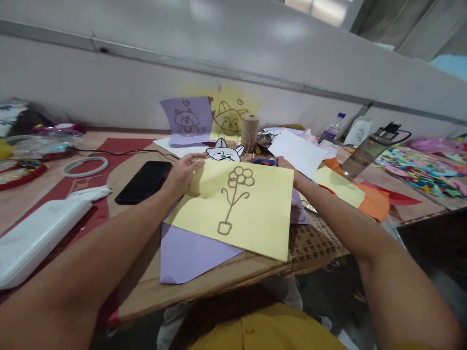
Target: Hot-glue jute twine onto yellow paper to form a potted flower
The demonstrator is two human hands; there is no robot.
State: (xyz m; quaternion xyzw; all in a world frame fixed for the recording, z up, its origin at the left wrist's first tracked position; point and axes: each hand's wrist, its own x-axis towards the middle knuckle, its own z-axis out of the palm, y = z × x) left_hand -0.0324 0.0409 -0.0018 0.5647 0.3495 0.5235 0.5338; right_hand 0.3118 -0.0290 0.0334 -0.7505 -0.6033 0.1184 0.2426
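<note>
A yellow paper sheet bears a flower in a pot, formed in brown string-like lines. My left hand is closed on its upper left edge, thumb and fingers at the paper. At the upper right edge, my right hand grips the same sheet; most of its fingers are hidden behind the paper. Beneath lies a purple sheet, partly covered. Just beyond the top edge is a white paper animal face with black outlines.
Behind stand a purple animal picture, a yellow one and a twine spool. A black phone, tape ring and white case lie left. A water bottle and colourful scraps are right.
</note>
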